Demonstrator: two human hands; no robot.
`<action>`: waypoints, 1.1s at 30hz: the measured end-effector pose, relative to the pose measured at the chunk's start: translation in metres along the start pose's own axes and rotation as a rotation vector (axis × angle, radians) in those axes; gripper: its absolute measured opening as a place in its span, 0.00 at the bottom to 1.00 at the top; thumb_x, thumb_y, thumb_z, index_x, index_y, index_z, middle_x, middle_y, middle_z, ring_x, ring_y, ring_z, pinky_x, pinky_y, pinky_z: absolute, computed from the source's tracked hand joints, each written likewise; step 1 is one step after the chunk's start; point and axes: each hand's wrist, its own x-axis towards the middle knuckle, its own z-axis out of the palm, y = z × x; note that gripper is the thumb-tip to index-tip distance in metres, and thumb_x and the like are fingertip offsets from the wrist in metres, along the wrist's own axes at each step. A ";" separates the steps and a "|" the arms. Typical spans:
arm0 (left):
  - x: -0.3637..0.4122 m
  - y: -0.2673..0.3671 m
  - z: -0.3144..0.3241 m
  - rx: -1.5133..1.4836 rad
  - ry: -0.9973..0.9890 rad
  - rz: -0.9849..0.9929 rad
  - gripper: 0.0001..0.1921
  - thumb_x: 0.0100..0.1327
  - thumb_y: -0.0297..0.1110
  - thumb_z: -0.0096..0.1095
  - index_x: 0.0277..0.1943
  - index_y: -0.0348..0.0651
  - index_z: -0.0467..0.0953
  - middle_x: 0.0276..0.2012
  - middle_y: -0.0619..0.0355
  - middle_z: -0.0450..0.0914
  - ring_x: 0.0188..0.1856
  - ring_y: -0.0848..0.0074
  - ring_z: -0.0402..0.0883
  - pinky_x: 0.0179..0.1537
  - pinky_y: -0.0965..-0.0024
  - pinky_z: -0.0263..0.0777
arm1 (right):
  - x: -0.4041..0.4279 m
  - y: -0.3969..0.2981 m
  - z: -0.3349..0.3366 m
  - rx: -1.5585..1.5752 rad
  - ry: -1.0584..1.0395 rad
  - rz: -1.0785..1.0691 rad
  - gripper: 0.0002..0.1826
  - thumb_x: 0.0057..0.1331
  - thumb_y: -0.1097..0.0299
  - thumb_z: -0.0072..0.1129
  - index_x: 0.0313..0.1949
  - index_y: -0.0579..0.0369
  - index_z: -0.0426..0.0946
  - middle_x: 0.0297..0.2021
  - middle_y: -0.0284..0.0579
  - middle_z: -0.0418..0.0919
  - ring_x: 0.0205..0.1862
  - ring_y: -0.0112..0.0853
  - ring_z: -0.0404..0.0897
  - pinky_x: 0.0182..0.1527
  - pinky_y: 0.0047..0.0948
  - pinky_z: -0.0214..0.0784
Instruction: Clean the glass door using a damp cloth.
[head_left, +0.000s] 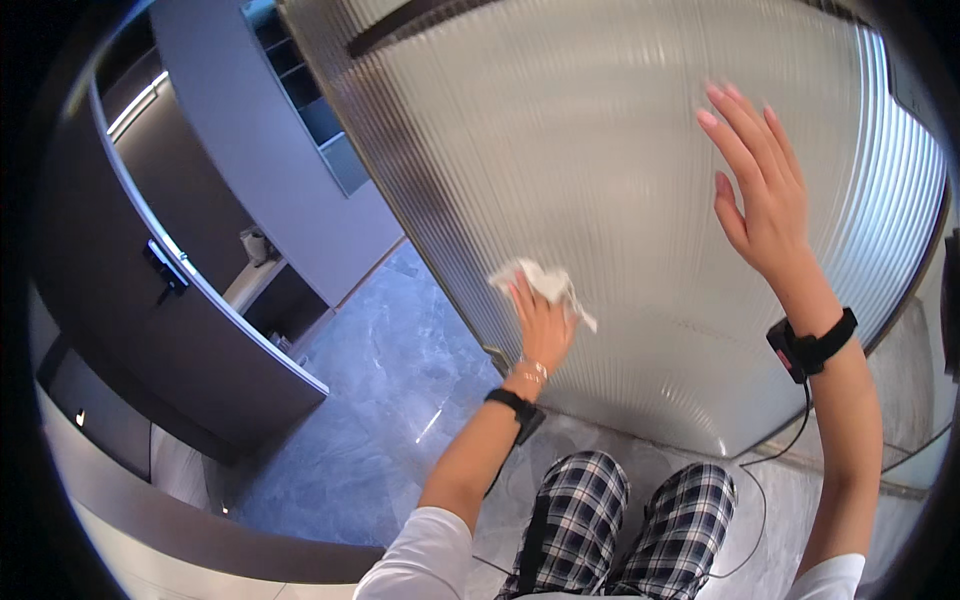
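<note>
A fluted glass panel (637, 225) with a dark metal frame stands in front of me. Against its lower left part, my left hand (546, 334) presses a crumpled white cloth (551, 282), fingers spread over it. Higher up on the right, my right hand (769, 191) is raised before the glass with its fingers apart and nothing in it. Whether its fingertips touch the panel I cannot tell. Each wrist wears a black strap with a small device, the right one (806, 345) trailing a thin cable.
Left of the glass, a dark door (187, 315) with a black handle (166, 266) stands ajar beside a lit shelf niche (255, 285). Glossy grey marbled tiles (360, 420) cover the floor. A thin black cable (763, 495) hangs near my knees. A dark horizontal bar (405, 24) crosses the panel's top.
</note>
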 end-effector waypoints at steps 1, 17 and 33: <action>-0.005 -0.003 0.001 0.014 0.018 -0.004 0.30 0.61 0.42 0.57 0.60 0.28 0.67 0.63 0.25 0.55 0.73 0.35 0.33 0.70 0.34 0.25 | 0.000 0.000 0.000 0.006 0.020 -0.011 0.35 0.54 0.82 0.49 0.63 0.45 0.67 0.64 0.42 0.69 0.66 0.38 0.66 0.68 0.43 0.54; 0.204 -0.056 -0.134 -0.145 0.662 0.158 0.29 0.67 0.38 0.47 0.65 0.25 0.60 0.72 0.33 0.44 0.76 0.49 0.35 0.72 0.47 0.27 | -0.044 0.016 -0.001 0.061 0.064 -0.037 0.32 0.52 0.85 0.48 0.59 0.53 0.70 0.58 0.50 0.73 0.61 0.44 0.71 0.66 0.47 0.58; 0.075 -0.108 -0.036 -0.100 0.363 -0.149 0.29 0.68 0.29 0.46 0.69 0.26 0.51 0.71 0.26 0.38 0.73 0.36 0.35 0.72 0.44 0.32 | -0.049 0.021 -0.009 0.004 0.009 -0.051 0.28 0.49 0.84 0.50 0.52 0.54 0.74 0.52 0.45 0.76 0.57 0.40 0.74 0.67 0.46 0.57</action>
